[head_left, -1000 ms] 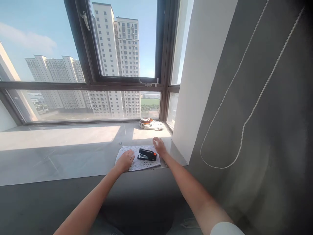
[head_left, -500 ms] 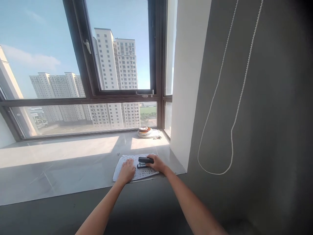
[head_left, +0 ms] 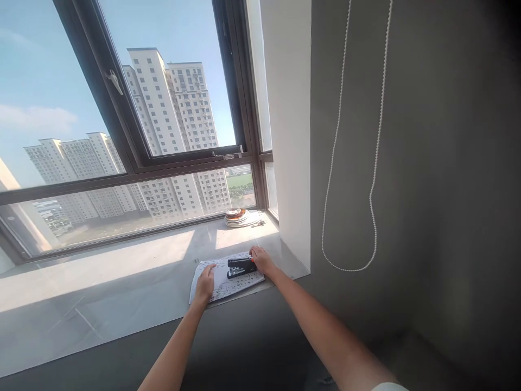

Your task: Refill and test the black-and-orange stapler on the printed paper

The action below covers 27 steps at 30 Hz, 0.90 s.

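Sliding back from the long black stapler with an orange spot (head_left: 241,268), the bare right hand (head_left: 262,262) was placed at its back end in the head view. Half a second before, that end was covered by the hand; now the orange spot was uncovered again. So the stapler was no longer wrapped by the hand, and it was left lying on the flat white paper with rows of dark marks (head_left: 240,286). The bare left hand (head_left: 205,283) was changed too: it was laid flat on the paper earlier, but now it was turned up on its side.

The right arm was reached in from the lower right, with the fingers a little bent and partly spread. Whether the stapler was touched by them could not be told. The left arm was stretched forward. The left fingers were loosely curved, with the hand partly open, and nothing was seen to be held. The paper was spread on the smooth grey window ledge (head_left: 122,296), near its front edge.
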{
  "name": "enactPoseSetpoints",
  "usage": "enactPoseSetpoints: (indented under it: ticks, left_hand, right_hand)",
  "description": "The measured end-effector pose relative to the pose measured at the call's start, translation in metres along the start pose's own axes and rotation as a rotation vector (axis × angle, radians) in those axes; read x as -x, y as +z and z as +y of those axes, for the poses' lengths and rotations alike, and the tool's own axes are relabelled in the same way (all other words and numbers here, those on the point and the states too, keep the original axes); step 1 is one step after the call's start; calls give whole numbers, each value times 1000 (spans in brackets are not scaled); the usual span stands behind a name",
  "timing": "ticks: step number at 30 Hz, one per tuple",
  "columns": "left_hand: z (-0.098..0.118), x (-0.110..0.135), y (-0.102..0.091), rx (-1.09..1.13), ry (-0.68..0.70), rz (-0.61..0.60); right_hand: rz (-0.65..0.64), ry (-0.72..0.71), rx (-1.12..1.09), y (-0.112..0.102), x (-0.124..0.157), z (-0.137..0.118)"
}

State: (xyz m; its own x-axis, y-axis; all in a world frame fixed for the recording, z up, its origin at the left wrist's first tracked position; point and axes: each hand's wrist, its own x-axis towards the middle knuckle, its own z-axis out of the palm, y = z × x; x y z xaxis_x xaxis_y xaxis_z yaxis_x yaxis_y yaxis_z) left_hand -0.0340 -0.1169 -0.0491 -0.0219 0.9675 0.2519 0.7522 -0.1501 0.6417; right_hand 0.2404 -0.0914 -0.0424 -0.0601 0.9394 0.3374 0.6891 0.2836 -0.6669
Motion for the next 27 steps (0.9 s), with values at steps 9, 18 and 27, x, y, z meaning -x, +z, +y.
enactPoseSetpoints:
  ticks: [9,18,27]
  left_hand:
    - [9,6,-4,13,-22,10]
    - [18,12,-9,237,-41,47]
    - [54,9,6,1086,-323,301]
  right_hand:
    - [9,-10,-57,-9,3,-2]
    - [-163,-233,-201,-21,31,-10]
    - [59,-418,-24,-22,48,-16]
